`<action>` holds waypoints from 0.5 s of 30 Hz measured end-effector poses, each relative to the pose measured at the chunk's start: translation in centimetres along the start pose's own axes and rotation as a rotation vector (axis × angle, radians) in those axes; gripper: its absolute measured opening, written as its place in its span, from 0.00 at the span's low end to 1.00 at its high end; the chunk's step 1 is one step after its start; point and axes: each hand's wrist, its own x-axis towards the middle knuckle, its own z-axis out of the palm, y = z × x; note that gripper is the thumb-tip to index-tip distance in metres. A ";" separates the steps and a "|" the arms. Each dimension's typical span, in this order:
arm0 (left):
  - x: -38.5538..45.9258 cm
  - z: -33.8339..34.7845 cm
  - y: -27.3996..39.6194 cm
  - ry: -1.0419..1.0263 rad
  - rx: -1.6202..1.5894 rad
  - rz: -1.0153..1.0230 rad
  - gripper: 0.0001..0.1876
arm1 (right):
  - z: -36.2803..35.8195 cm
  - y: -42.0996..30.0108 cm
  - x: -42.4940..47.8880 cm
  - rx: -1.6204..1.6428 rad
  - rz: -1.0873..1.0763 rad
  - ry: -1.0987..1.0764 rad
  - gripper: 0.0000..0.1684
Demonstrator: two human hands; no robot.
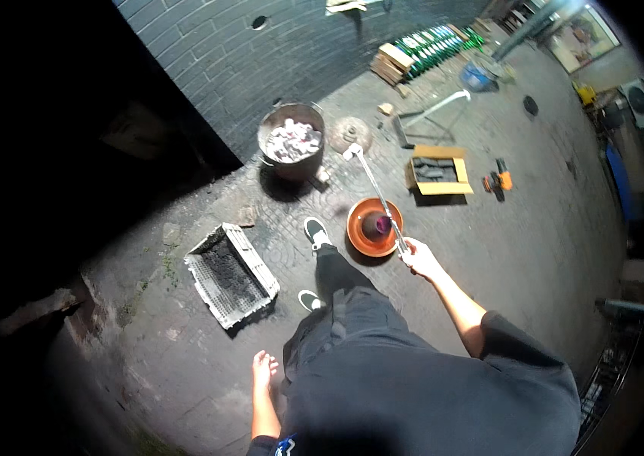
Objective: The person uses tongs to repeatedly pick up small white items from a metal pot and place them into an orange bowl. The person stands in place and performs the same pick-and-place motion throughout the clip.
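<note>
My right hand (418,259) grips a pair of long metal tongs (376,188) by the near end. At their far tip is a whitish lump (351,150), seemingly ash-covered charcoal, above or beside a round lid (354,130) on the ground. The tongs cross over an orange-brown basin (359,245) holding a dark, round vessel (372,226) with a purplish glow at its mouth. Beyond stands a metal pot (292,170) full of whitish, ashy charcoal pieces (293,139). My left hand (264,367) hangs at my side, holding nothing, fingers loosely apart.
A pale plastic crate (262,259) with black charcoal bits lies left of my feet. Ahead right are an open cardboard box (444,188) of charcoal blocks, an orange-black power tool (501,176), and a long-handled dustpan (404,130). Green bottles (430,48) lie stacked by the brick wall (231,57).
</note>
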 end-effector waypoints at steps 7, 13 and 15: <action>-1.8 -0.5 -5.1 0.109 0.065 0.016 0.30 | -2.8 9.8 -8.8 -0.644 0.118 0.227 0.41; -3.9 -0.1 -3.4 0.161 0.072 0.069 0.29 | -2.1 14.1 -8.3 -0.835 0.201 0.107 0.30; -4.4 0.5 -2.5 0.187 0.086 0.099 0.29 | -2.1 15.0 -7.6 -0.878 0.215 0.088 0.29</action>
